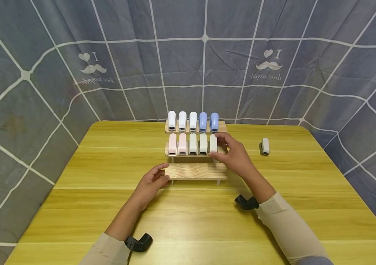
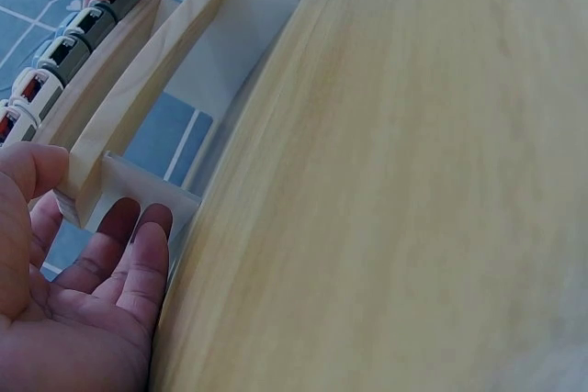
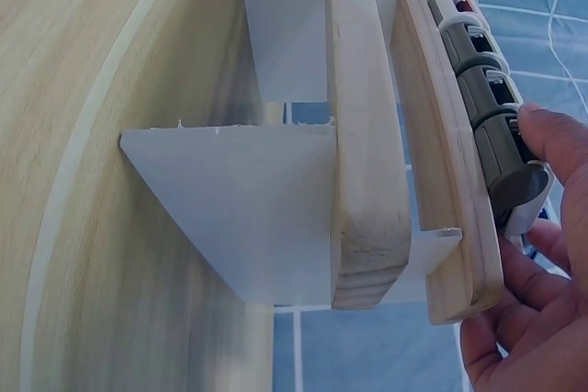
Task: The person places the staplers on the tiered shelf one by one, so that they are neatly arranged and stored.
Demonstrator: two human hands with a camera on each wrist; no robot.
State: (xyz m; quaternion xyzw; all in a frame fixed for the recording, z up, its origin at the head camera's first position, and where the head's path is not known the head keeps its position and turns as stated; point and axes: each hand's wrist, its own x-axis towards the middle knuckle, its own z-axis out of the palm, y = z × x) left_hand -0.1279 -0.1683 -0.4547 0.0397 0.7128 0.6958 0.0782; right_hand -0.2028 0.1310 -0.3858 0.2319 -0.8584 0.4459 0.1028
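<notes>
A tiered wooden rack point(image 1: 196, 171) on white supports carries rows of mini staplers. My right hand point(image 1: 235, 152) pinches the rightmost pale grey-green stapler point(image 1: 213, 143) on the middle tier, thumb at its near end, fingers at its far end. From the right wrist view, that stapler's dark grey base point(image 3: 508, 167) rests against the board. At the bare front tier, my left hand point(image 1: 153, 184) holds the left end between thumb and fingers; the left wrist view has fingers point(image 2: 138, 259) curled beside the white support point(image 2: 147, 185). Two pink staplers point(image 1: 177, 144) sit left of the pale ones.
The back tier bears three white staplers point(image 1: 182, 121) and two blue ones point(image 1: 208, 122). Another pale stapler point(image 1: 264, 146) stands alone on the wooden table point(image 1: 294, 176), right of the rack. A grey-blue checked cloth point(image 1: 182, 62) hangs behind the table.
</notes>
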